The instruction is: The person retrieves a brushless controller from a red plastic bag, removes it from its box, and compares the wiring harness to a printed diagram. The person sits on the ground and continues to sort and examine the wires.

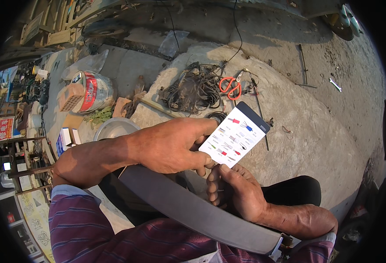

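A white card (pixel 234 136) with a dark band along its upper end is tilted in front of me, printed with small coloured pictures of wires and plugs. My left hand (pixel 171 144) grips its left edge, the fingers partly hidden behind it. At the lower corner, my right hand (pixel 244 193) has its thumb against the card and its other fingers curled below. Just beyond the card, on a large pale stone slab (pixel 307 131), lie a tangle of black cables (pixel 193 90) and scissors with orange-red handles (pixel 230 89).
To the left stand a red-and-white bucket (pixel 100 94), a hollow brick (pixel 71 98), a metal basin (pixel 114 128) and a small blue-and-white box (pixel 67 140). On the ground at the far right are a T-shaped metal rod (pixel 304 65) and a wrench (pixel 335 85). A dark curved band (pixel 193 210) crosses my lap.
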Motion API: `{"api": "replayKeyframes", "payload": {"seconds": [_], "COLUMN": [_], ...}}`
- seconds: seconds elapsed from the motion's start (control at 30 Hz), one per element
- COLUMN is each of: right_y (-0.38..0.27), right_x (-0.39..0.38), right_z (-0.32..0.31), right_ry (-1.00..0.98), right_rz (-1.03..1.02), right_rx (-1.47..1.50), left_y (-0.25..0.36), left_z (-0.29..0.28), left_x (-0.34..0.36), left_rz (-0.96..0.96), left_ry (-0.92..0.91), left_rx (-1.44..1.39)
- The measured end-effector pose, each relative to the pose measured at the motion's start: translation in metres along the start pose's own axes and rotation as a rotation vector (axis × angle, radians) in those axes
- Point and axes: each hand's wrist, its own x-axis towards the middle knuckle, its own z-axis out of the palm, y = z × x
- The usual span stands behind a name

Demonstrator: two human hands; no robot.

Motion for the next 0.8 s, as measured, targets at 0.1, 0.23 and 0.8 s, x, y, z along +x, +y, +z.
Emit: {"api": "replayKeyframes", "payload": {"seconds": [0.1,0.23,0.8], "right_y": [0.001,0.001,-0.022], "right_x": [0.001,0.002,0.031], "right_z": [-0.001,-0.002,-0.021], "right_ry": [0.012,-0.007,-0.422], "right_rz": [0.009,-0.014,0.137], "right_rx": [-0.031,-0.035,-0.832], "left_y": [0.001,0.003,-0.015], "left_z": [-0.002,-0.005,0.008], "left_x": [0.0,-0.001,-0.064], "left_rz": [-0.053,-0.084,0.1], "left_ry": [-0.033,-0.05,0.345], "left_rx": [0.005,0.036,0.554]}}
